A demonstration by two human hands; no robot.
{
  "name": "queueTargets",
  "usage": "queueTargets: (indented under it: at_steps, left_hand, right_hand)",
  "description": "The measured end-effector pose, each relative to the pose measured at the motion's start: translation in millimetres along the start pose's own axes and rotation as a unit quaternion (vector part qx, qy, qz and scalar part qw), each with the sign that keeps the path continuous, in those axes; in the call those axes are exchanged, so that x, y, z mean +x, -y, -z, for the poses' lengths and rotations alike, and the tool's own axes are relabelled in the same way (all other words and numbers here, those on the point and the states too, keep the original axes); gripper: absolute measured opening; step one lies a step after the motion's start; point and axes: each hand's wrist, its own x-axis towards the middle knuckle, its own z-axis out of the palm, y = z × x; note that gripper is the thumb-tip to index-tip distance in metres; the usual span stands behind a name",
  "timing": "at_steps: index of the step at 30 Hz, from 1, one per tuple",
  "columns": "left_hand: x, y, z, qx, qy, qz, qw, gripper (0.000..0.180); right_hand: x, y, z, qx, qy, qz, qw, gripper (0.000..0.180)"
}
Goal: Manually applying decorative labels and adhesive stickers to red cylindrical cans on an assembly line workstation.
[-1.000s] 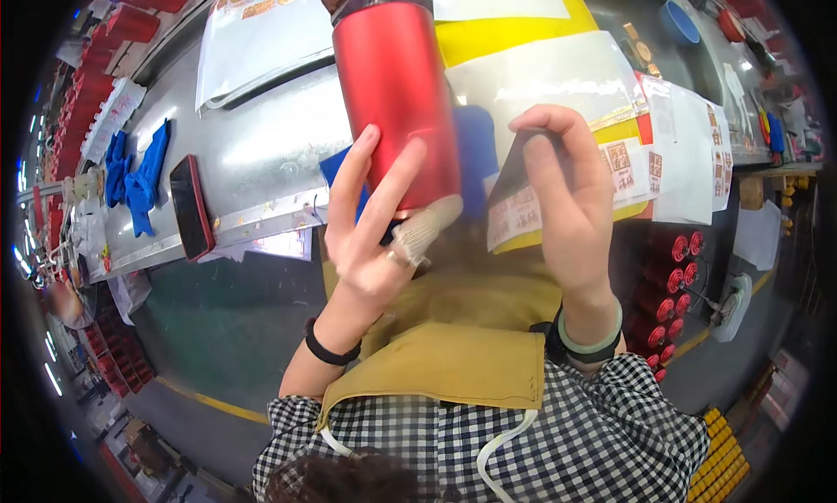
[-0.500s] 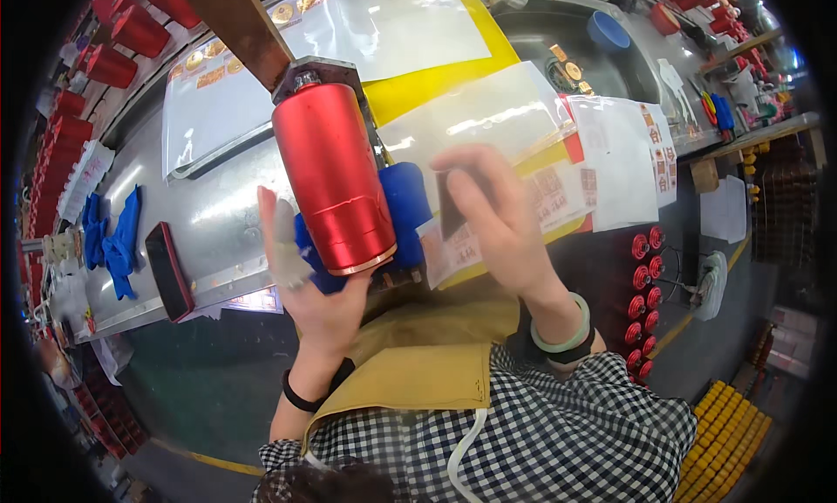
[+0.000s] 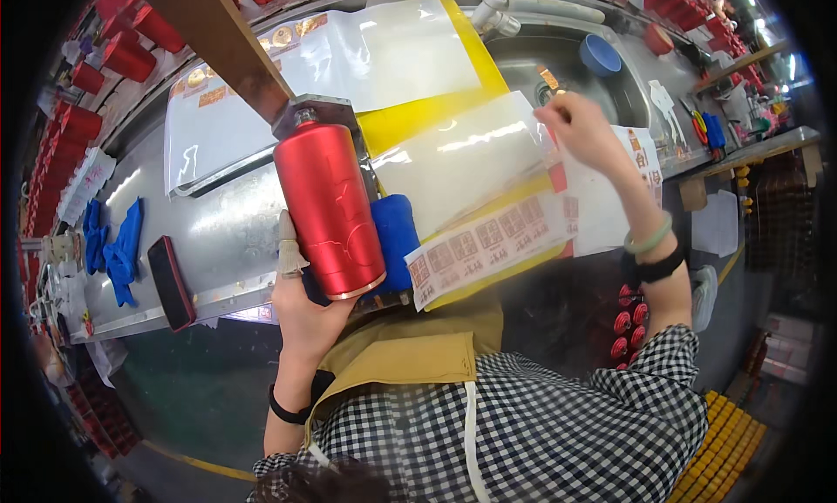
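Observation:
A glossy red metal bottle (image 3: 330, 211) lies tilted, its neck against a metal holder (image 3: 314, 109), over a blue pad (image 3: 394, 241). My left hand (image 3: 305, 316) holds its lower left end, the thumb at the base and a covered finger along the side. My right hand (image 3: 586, 128) is raised over the right end of a translucent sheet (image 3: 471, 154), its fingers pinched together. Whatever lies between them is too small or hidden to make out. Below that sheet, a strip of printed red labels (image 3: 479, 246) rests on a yellow board (image 3: 488, 287).
A wooden beam (image 3: 218, 37) slants above the bottle. Beyond my right hand is a metal sink (image 3: 636, 93) holding a blue bowl (image 3: 600, 55). A phone (image 3: 171, 283) and blue gloves (image 3: 124, 252) lie on the bench at left. White sheets (image 3: 602, 211) hang at the right.
My right hand has gone from beside the bottle up and right toward the sink; the dark flat piece it held no longer shows. My left hand now lies closer along the bottle's side.

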Motion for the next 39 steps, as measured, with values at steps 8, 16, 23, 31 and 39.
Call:
queueTargets:
  at_steps: [8,16,23,31,39]
  left_hand:
    - [5.2,3.2,-0.8,0.021,0.013,-0.032,0.999,0.115]
    - [2.0,8.2,3.6,0.011,0.029,-0.023,0.999,0.111]
    - [0.1,13.1,4.1,0.004,0.028,-0.031,0.999,0.110]
    - [3.8,14.4,2.7,0.003,0.021,-0.073,0.997,0.109]
    - [5.1,10.1,13.0,-0.071,0.052,-0.028,0.996,0.110]
  right_hand:
    - [100.9,-196.9,37.2,-0.211,-0.029,-0.097,0.972,0.048]
    - [121.8,-202.9,9.8,-0.130,0.107,-0.227,0.959,0.041]
    - [114.0,-164.0,-3.7,-0.046,0.150,-0.176,0.972,0.036]
    - [115.3,-174.6,1.9,-0.052,0.174,-0.116,0.977,0.026]
    - [120.0,-177.5,4.6,-0.208,0.058,-0.007,0.976,0.030]
